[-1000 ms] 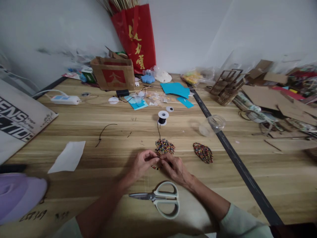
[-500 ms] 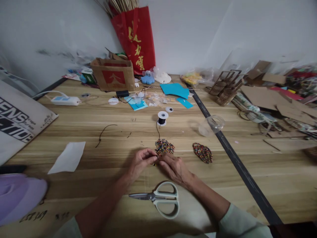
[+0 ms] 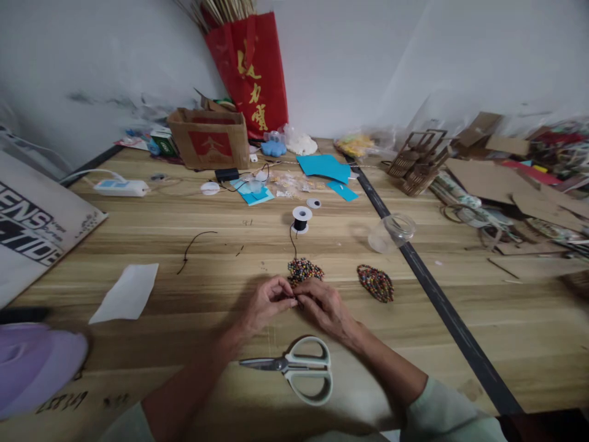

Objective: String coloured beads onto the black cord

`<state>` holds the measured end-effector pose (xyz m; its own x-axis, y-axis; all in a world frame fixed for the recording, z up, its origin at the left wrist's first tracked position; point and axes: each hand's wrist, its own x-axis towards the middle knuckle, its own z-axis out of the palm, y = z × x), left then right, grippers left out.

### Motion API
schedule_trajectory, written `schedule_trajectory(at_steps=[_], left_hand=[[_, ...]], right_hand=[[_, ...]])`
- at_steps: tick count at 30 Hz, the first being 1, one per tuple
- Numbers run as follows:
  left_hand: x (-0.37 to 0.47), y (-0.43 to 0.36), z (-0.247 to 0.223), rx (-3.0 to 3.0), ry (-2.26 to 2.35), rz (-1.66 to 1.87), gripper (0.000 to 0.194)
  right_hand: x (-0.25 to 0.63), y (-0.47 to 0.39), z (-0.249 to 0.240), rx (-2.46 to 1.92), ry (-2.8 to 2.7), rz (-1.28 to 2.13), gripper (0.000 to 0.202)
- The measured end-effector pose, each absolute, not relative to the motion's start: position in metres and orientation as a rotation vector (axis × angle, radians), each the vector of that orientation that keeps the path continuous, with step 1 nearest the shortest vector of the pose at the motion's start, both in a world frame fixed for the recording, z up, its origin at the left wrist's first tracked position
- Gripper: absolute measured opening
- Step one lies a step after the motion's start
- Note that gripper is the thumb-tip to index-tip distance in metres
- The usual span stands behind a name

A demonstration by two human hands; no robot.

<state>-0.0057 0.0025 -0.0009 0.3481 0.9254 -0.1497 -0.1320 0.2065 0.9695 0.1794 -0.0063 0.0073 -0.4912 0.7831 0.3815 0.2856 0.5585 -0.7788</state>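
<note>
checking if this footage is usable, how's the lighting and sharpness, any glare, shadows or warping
Head view: dim, uneven light, with soft shadows beside the hands; no harsh glare; scissors fairly crisp, beads readable, but the thread between the fingertips too fine to trace; clutter at far right smeared, wide-angle stretch toward the edges, as on the white bag

Red bag: upright against wall.
Cardboard box: open, beside red bag.
Power strip: on table.

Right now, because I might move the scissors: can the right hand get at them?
Likely yes: the scissors lie close to the right hand, nothing covering them, though its fingers are busy near the beads.
</note>
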Motion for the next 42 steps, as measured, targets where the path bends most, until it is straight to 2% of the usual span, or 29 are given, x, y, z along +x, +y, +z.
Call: schedule_trajectory(at_steps=[7, 16, 24, 31, 37, 42], left_hand=[[-0.0043, 0.0011, -0.0009, 1.142, 0.956, 0.917, 0.032], [-0.0031, -0.0004, 0.0022, 1.23, 0.986, 0.93, 0.027], [-0.0017, -0.0001, 0.0026, 1.265, 0.958, 0.91, 0.029], [-0.0002, -0.0002, 0.0034, 1.263, 0.956, 0.906, 0.029], [0.0006, -0.0005, 0.0042, 1.242, 0.944, 0.9, 0.025], [0.0024, -0.0005, 0.0054, 1.173, 0.924, 0.896, 0.029]], right_hand=[[0.1808, -0.0053, 0.0097, -0.927, -1.972, 1.007, 0.019], [0.1817, -0.0031, 0.0104, -0.983, -1.733, 1.407, 0.035], [0.183, -0.0036, 0.0065, -0.968, -1.745, 1.407, 0.031], [0.1843, -0.005, 0.0096, -1.011, -1.883, 1.267, 0.03], [0.1851, -0.0048, 0.0084, -1.018, -1.868, 1.302, 0.03], [0.1849, -0.0056, 0.0021, -1.027, -1.853, 1.322, 0.031]])
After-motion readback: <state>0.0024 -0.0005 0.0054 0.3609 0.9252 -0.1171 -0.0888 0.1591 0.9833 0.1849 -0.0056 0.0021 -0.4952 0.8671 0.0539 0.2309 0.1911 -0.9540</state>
